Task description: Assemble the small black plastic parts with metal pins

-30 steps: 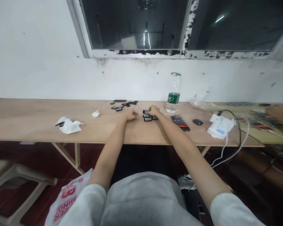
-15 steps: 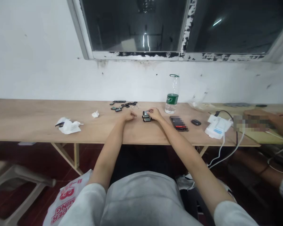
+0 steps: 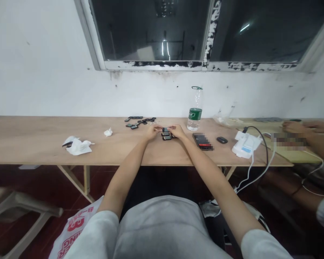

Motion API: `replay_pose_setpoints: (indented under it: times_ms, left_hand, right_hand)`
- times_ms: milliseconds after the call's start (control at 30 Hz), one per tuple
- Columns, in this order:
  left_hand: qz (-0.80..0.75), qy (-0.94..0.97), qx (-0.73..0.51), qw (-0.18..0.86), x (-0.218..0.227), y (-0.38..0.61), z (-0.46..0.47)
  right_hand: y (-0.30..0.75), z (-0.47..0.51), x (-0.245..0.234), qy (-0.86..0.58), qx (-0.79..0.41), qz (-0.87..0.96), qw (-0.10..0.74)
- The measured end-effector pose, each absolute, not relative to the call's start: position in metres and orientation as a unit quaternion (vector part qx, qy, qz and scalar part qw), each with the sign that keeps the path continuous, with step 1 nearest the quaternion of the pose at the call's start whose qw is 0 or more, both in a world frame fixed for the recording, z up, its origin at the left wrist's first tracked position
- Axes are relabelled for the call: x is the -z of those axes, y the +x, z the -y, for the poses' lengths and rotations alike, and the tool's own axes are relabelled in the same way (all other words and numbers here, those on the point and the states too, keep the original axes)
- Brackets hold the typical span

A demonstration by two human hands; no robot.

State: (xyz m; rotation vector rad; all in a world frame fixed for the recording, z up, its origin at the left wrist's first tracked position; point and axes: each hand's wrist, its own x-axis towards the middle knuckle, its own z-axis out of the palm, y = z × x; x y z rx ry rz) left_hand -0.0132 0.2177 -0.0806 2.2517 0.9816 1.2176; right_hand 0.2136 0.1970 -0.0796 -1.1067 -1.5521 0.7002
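Several small black pieces with grey faces lie in a short column between my hands. My right hand (image 3: 177, 131) pinches the right end of the topmost black piece with a grey face (image 3: 165, 129). From the other side, the fingertips of my left hand (image 3: 151, 132) close on that piece's left end. Just below it sit two similar black pieces (image 3: 166, 137), close together. Part of another dark piece shows under my right hand. Beyond my left hand is a loose group of the same black pieces (image 3: 134, 126), with tiny light bits beside them.
A water bottle (image 3: 194, 118) stands behind my right hand. To the right lie a phone (image 3: 202, 141), a black oval case (image 3: 221, 140) and a white box with cables (image 3: 247, 145). Crumpled tissues (image 3: 79, 146) rest on the left. Another person's hands (image 3: 299, 126) are at far right.
My left hand has moved right and forward to the topmost piece, where its fingers now meet it. My right hand stays on that piece. The view has shifted slightly.
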Motion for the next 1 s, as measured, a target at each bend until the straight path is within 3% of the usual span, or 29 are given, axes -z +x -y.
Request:
replay_pose_setpoints:
  times_ms: [333,733,1000]
  left_hand:
    - [-0.361,0.79,-0.458,0.19,0.082,-0.006,-0.216]
    - [-0.412,0.715,-0.469,0.315,0.082,-0.004,-0.218]
    - [-0.393,0.77,-0.464,0.196,0.071,0.015,-0.212]
  right_hand:
    - [0.212,-0.189,0.076,-0.446,-0.395,0.601,0.533]
    - [0.215,-0.188,0.073,-0.442,-0.405,0.627,0.497]
    - [0.219,-0.194,0.072,-0.47,-0.318,0.636,0.523]
